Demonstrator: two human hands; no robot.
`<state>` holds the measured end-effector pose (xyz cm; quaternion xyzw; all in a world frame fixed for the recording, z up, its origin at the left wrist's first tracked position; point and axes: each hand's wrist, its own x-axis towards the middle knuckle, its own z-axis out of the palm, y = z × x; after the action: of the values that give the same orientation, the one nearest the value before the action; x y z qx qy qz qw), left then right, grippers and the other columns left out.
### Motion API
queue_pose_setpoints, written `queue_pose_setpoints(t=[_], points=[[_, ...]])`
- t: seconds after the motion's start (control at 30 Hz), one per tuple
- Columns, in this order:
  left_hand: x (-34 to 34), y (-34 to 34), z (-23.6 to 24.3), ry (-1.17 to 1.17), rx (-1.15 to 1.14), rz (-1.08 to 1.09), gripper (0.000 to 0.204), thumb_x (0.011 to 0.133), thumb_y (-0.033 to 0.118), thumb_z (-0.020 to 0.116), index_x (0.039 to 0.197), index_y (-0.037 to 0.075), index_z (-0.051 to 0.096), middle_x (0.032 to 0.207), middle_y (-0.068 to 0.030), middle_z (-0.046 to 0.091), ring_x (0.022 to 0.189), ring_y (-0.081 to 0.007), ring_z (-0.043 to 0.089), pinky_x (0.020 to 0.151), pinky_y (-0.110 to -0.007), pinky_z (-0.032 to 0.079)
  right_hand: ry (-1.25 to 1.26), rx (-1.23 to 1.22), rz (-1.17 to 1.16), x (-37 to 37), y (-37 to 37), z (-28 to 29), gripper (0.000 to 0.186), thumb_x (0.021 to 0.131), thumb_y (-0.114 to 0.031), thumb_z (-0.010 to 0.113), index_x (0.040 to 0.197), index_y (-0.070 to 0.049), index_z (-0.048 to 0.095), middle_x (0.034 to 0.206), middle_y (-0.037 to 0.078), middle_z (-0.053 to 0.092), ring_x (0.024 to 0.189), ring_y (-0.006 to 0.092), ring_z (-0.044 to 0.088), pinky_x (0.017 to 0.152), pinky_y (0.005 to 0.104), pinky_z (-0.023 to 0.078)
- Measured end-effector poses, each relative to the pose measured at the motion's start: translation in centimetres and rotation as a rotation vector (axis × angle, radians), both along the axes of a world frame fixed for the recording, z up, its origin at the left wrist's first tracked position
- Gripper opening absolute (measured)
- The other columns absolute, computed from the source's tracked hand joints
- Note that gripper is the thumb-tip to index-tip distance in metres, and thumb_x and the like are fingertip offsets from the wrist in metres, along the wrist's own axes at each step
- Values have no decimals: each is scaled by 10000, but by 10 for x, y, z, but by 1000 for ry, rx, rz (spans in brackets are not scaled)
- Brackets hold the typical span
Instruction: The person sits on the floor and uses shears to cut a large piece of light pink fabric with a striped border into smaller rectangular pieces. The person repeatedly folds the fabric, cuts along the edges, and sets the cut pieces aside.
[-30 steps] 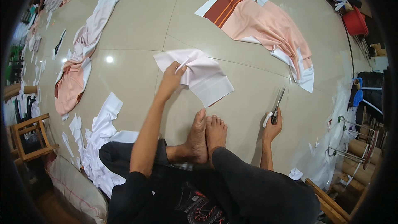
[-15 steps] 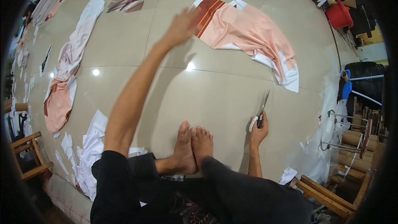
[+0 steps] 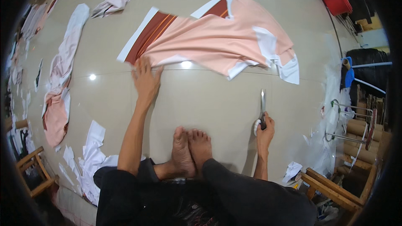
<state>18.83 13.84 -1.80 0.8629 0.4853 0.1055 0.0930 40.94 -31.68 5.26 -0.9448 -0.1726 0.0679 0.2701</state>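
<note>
Reaching forward, left arm straight, left hand (image 3: 146, 79) flat, fingers spread, fingertips on the near edge of the peach cloth (image 3: 217, 42). Right hand (image 3: 264, 129) rests on the floor (image 3: 209, 100), fist clamped on scissors (image 3: 262, 106), blades together, pointing away toward the cloth.

Two hands (image 3: 146, 79), one scissors (image 3: 262, 109), one peach cloth (image 3: 213, 42).

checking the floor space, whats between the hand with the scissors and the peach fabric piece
In the head view, only bare glossy tile floor lies between the right hand, holding scissors, and the peach fabric piece. The scissor tips point toward it, apart from it.
</note>
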Motion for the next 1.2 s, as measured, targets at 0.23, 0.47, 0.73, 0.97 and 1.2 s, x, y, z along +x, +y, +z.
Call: queue_pose_setpoints(t=[0.23, 0.47, 0.73, 0.97, 1.2], points=[[-231, -52, 32, 540, -146, 636, 918, 1019, 718, 469, 1541, -36, 468, 1565, -323, 472, 1451, -407, 485, 1139, -609, 403, -45, -89, 91, -1, 1, -7, 696, 862, 59, 697, 1527, -100, 573, 1298, 172, 610, 1140, 351, 653, 983, 419, 533], [-125, -127, 57, -183, -496, -266, 972, 955, 671, 655, 1551, -67, 441, 1446, -300, 598, 1240, -474, 645, 1081, -514, 503, -121, -63, 175, -3, 34, -27, 677, 886, -36, 707, 1543, -95, 553, 1311, 180, 595, 1170, 364, 646, 990, 444, 531], [5, -123, 90, -823, -357, -448, 483, 1051, 244, 615, 1506, 84, 576, 1406, -214, 637, 1336, -350, 567, 1147, -474, 432, -29, -19, 226, -12, 34, -19, 655, 868, 3, 692, 1509, -67, 580, 1314, 204, 594, 1199, 385, 626, 1042, 441, 501], [-87, -72, 25, -174, -96, -188, 606, 1076, 408, 540, 1615, 145, 452, 1744, -188, 254, 1608, -437, 187, 1268, -672, 110, -86, -45, 209, -3, 9, -23, 659, 845, 30, 703, 1487, -29, 567, 1338, 210, 586, 1219, 398, 616, 1061, 445, 491], [-143, 1, -10, 87, 180, -86, 712, 1077, 551, 491, 1683, 211, 336, 1765, -73, 260, 1624, -304, 232, 1304, -593, 107, -65, -243, 74, -4, 22, 12, 568, 861, -4, 737, 1416, -43, 623, 1341, 196, 593, 1211, 393, 641, 1040, 470, 518]])
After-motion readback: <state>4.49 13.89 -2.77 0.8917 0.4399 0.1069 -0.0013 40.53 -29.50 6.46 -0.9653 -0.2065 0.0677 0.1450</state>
